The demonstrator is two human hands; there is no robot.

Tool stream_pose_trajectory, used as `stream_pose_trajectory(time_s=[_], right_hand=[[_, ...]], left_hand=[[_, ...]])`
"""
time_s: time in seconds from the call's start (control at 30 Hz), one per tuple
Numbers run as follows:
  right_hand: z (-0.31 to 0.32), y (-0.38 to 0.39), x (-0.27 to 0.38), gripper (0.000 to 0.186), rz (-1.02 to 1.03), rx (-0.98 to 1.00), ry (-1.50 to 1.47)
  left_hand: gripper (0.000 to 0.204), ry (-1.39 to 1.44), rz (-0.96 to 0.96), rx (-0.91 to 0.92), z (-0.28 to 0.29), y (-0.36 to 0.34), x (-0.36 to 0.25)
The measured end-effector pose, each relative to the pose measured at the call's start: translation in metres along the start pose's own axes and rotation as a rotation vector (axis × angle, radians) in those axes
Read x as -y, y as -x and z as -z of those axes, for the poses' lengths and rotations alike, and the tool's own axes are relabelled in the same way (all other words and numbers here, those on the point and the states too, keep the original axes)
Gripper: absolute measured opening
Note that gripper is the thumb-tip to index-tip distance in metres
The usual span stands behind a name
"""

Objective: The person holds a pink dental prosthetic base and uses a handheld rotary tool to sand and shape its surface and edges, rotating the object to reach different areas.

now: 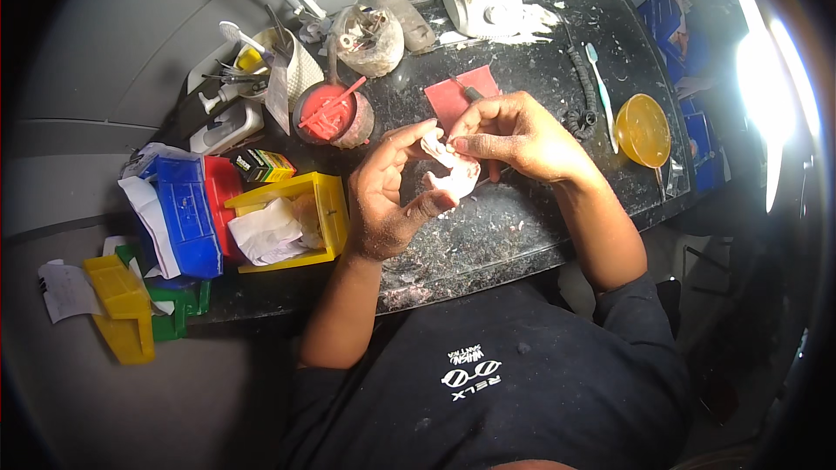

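A pale curved piece [464,176] is held in the left hand [380,196] and pinched by the right hand [522,141] above the worktop [514,248]; at its twelve o'clock, a red sheet [442,101] is seen.

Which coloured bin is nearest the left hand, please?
The yellow bin holding papers, beside the left hand; the other yellow bin lies farther left, past the blue bin.
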State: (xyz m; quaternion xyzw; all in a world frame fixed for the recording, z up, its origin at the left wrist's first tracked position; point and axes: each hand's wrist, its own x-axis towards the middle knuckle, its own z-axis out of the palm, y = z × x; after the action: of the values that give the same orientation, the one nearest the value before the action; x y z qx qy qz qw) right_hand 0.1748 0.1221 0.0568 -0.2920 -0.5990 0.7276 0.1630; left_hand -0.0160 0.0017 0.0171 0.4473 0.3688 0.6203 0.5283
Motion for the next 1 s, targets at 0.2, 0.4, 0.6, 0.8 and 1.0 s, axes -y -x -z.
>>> stream_pose_trajectory(time_s=[0.2, 0.4, 0.6, 0.8, 1.0], right_hand=[[0.0008, 0.0003, 0.0000, 0.015, -0.006, 0.006, 0.041], [0.0019, 0.0011, -0.0038, 0.017, -0.053, -0.006, 0.020], [0.0014, 0.0002, -0.0051, 0.017, -0.059, -0.007, 0.039], [0.0007, -0.0005, -0.0068, 0.016, -0.052, -0.019, 0.022], [0.0016, -0.0003, -0.0083, 0.015, -0.054, -0.029, 0.037]], left_hand=[[0.085, -0.031, -0.008, -0.002, 0.0027, 0.0012, 0.0030], [0.085, -0.048, 0.002, -0.013, 0.0009, 0.0019, 0.0036], [0.085, -0.076, -0.003, -0.007, 0.0020, 0.0021, 0.0030], [0.085, -0.143, -0.034, 0.016, 0.0031, 0.0005, 0.0035], [0.083, -0.144, -0.027, 0.027, 0.0024, 0.0001, 0.0027]])
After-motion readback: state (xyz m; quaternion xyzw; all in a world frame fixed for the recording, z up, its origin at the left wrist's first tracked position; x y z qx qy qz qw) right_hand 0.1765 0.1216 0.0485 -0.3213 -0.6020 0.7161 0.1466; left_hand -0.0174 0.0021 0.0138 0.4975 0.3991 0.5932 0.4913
